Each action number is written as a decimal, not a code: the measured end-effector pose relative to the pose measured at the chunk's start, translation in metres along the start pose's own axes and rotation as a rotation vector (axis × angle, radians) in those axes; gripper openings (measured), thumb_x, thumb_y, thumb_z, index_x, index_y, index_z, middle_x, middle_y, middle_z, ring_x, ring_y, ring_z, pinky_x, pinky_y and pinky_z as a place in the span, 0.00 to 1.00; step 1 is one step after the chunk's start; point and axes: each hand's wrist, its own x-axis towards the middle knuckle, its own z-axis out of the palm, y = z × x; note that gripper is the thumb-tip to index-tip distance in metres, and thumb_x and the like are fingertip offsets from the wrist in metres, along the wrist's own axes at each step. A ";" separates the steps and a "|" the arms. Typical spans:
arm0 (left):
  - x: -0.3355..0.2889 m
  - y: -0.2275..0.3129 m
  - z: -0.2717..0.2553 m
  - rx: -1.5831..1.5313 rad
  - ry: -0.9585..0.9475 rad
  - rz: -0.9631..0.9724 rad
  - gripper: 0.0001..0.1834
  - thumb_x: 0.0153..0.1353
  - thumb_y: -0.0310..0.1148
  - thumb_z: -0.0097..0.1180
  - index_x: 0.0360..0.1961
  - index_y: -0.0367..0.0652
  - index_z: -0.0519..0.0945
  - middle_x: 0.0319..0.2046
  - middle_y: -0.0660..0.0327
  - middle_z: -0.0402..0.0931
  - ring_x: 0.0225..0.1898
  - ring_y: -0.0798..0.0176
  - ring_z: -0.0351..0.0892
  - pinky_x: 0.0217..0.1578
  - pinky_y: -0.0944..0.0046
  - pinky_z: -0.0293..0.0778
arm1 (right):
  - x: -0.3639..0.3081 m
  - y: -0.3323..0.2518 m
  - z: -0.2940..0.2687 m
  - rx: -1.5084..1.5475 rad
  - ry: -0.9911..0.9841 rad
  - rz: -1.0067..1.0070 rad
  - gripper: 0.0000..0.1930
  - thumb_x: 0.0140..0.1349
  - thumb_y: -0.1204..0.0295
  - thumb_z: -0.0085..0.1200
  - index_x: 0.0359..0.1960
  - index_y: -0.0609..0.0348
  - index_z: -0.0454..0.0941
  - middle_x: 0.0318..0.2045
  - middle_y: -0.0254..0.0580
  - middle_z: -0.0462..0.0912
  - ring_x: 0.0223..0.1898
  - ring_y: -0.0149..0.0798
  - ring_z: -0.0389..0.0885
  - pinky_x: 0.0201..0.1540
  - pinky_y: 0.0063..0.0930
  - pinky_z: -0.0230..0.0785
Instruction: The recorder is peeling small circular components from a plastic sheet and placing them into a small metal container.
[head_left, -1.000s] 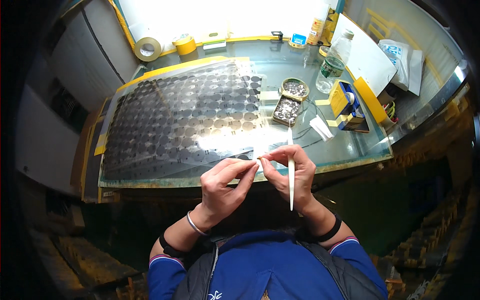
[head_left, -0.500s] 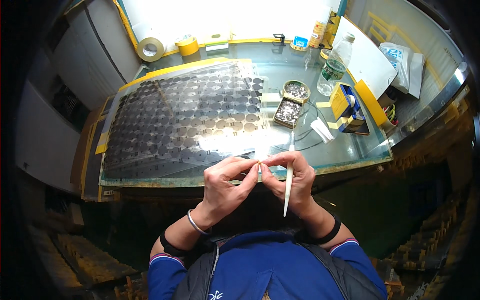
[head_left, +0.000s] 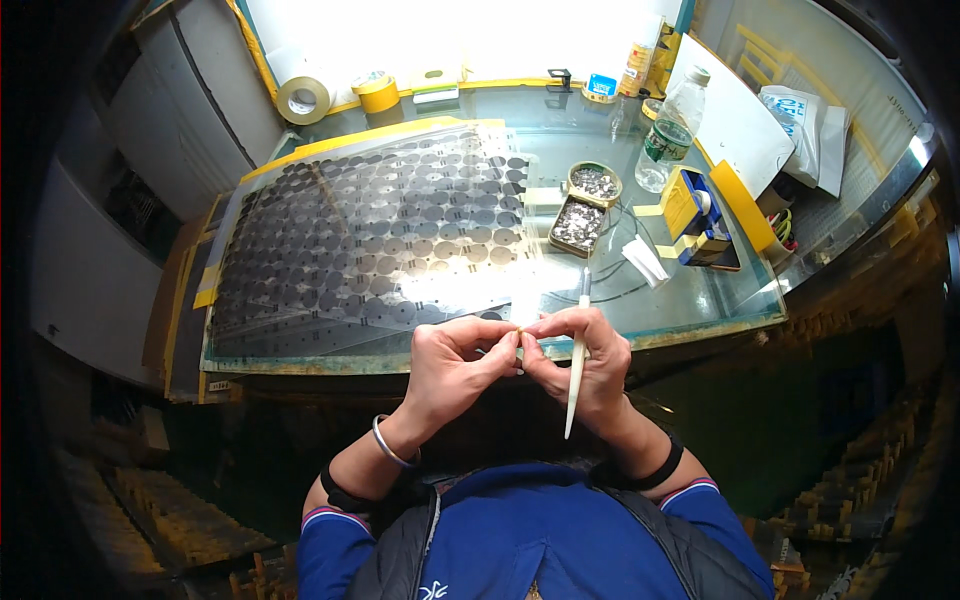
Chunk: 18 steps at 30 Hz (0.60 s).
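Observation:
My left hand [head_left: 456,370] and my right hand [head_left: 588,362] meet fingertip to fingertip just in front of the table's near edge. Thumbs and forefingers pinch a tiny yellowish piece [head_left: 520,331] between them; its kind is too small to make out. My right hand also holds a slim white-handled tool [head_left: 576,385] between its fingers. The tool's tapered end points down toward me, and its narrow grey end points away over the glass. Beyond the hands lies a clear film sheet [head_left: 380,240] with rows of dark printed discs.
Two small open tins, one round [head_left: 594,184] and one rectangular [head_left: 577,224], hold dark and white bits. White strips [head_left: 645,262], a tape dispenser [head_left: 700,220] and a plastic bottle [head_left: 668,135] stand right. Tape rolls [head_left: 303,100] sit at the back left.
Both hands stay together, with the fingers shifting slightly around the small piece. The left hand's fingers have turned a little, and the tool has barely moved.

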 end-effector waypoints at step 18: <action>0.005 0.009 -0.012 -0.555 -0.058 -0.437 0.11 0.63 0.29 0.57 0.40 0.31 0.81 0.32 0.53 0.83 0.27 0.66 0.84 0.29 0.72 0.83 | 0.002 -0.008 -0.014 0.551 0.031 0.551 0.11 0.56 0.83 0.62 0.36 0.61 0.72 0.32 0.40 0.82 0.38 0.32 0.84 0.45 0.26 0.79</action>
